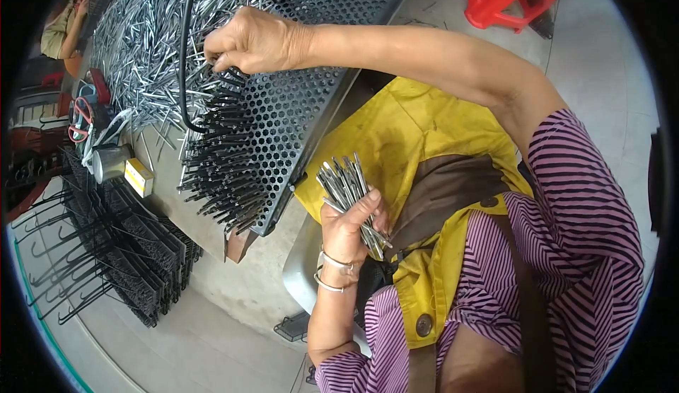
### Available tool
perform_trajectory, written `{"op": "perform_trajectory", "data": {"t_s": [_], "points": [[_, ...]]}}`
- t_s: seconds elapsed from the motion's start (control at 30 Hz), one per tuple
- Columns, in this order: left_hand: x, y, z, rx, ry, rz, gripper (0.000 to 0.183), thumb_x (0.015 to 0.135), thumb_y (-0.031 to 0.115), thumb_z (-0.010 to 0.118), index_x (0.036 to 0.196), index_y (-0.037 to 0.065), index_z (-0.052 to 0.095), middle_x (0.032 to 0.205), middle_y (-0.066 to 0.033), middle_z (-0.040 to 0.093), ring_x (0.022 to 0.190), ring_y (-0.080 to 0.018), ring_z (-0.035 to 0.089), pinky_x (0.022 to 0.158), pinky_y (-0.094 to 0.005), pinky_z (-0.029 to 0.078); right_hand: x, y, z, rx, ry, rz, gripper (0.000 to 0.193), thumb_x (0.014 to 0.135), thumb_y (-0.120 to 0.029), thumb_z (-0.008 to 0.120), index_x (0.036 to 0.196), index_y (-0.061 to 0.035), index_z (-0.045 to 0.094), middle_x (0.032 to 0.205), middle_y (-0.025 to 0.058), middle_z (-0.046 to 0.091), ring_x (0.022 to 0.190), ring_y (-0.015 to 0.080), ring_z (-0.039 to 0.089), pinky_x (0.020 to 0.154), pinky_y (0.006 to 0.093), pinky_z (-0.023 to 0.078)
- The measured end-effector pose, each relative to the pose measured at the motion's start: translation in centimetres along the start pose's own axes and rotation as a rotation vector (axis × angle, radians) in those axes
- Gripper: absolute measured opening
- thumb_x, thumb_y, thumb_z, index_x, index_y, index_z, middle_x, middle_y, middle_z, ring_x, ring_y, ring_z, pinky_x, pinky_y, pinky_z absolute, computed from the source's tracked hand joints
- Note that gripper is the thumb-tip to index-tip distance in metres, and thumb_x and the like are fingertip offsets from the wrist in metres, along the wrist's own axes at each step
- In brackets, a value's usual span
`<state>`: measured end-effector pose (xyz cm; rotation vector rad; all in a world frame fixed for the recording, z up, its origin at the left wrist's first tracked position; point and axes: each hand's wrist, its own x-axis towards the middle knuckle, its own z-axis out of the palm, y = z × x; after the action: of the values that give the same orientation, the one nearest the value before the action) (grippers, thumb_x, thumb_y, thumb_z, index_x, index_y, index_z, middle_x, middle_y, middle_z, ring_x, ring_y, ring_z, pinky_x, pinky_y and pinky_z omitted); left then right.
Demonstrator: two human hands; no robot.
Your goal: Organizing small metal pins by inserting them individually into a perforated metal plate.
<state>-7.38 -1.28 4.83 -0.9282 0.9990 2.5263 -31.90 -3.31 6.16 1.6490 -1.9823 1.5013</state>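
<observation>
My left hand [353, 227] holds a bundle of thin silvery metal rods [342, 184] in front of the yellow apron [431, 128]. Its thumb presses across them. Over the far part of a black perforated rack [293, 113], my right hand [251, 41] has its fingers pinched together. Whatever lies between those fingertips is hidden. Just below that hand, many dark-tipped rods [225, 174] stand packed in the rack's holes, along its left side. The holes nearer to me show no rods in them.
Loose metal rods [145, 46] lie heaped beyond the rack. A black curved bar [182, 74] rises beside it. Red-handled scissors [81, 118], a metal tin [111, 163] and a yellow box [138, 176] sit left. Black hooked racks [120, 244] stack lower left; a red stool [511, 0] stands upper right.
</observation>
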Motion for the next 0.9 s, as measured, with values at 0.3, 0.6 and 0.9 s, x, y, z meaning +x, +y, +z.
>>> {"op": "perform_trajectory", "data": {"t_s": [0.3,0.6,0.9], "points": [[0.0,0.2,0.1,-0.065,0.002,-0.017,0.012,0.073,0.003,0.062,0.079,0.002,0.052,0.058,-0.0064,0.05,0.043,-0.0155,0.047,0.038,-0.0267,0.038,-0.1,0.3,1.0,-0.093,-0.138,-0.093,0.011,0.07,-0.005,0.06,0.071,0.0015,0.052,0.062,0.0117,0.055,0.061,0.0268,0.057,0.057,0.0334,0.045],[0.1,0.0,0.0,-0.072,0.005,-0.011,0.012,0.073,0.003,0.062,0.079,0.002,0.052,0.058,-0.0064,0.05,0.044,-0.0156,0.047,0.038,-0.0267,0.038,-1.6,0.8,2.1,-0.166,-0.098,0.009,0.022,0.068,-0.002,0.06,0.059,0.0003,0.041,0.056,0.0122,0.051,0.058,0.0303,0.056,0.053,0.0379,0.045],[0.4,0.0,-0.3,-0.131,-0.017,0.046,0.017,0.073,0.003,0.062,0.087,0.001,0.052,0.062,-0.0074,0.051,0.045,-0.0168,0.047,0.04,-0.0273,0.038,-4.9,-3.9,-1.7,-0.216,-0.089,0.127,0.023,0.073,-0.016,0.063,0.071,0.0004,0.047,0.055,0.0151,0.052,0.051,0.0314,0.054,0.047,0.0375,0.041]]}}
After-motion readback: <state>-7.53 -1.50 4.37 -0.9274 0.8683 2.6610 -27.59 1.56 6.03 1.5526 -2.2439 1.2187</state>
